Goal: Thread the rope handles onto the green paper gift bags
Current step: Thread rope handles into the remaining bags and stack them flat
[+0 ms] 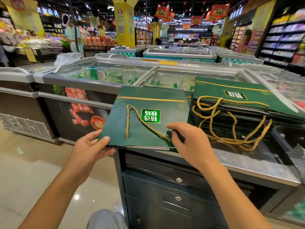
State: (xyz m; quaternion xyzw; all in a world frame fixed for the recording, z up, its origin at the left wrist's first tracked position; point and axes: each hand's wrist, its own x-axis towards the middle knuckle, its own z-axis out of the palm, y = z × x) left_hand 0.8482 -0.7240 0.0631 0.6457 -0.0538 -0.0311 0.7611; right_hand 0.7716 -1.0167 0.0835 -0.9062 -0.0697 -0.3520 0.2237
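Because the counter (pixel 239 161) gives a flat ledge, one stack of roped bags (pixel 231 90) sits on its right part, too many to count, with gold loops spilling toward its near edge. One single bag (pixel 173 109) lies half over the counter's left corner, mouth toward the person, likely for reach at the holes. Two hands: left hand (pixel 92 146) grips the overhanging corner, thumb on top, steadying; right hand (pixel 184 138) pinches the near edge where one rope handle (pixel 127 123) ends.

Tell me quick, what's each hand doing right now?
Left hand: holds the bag by its corner.
Right hand: seems to pinch the rope at its end.
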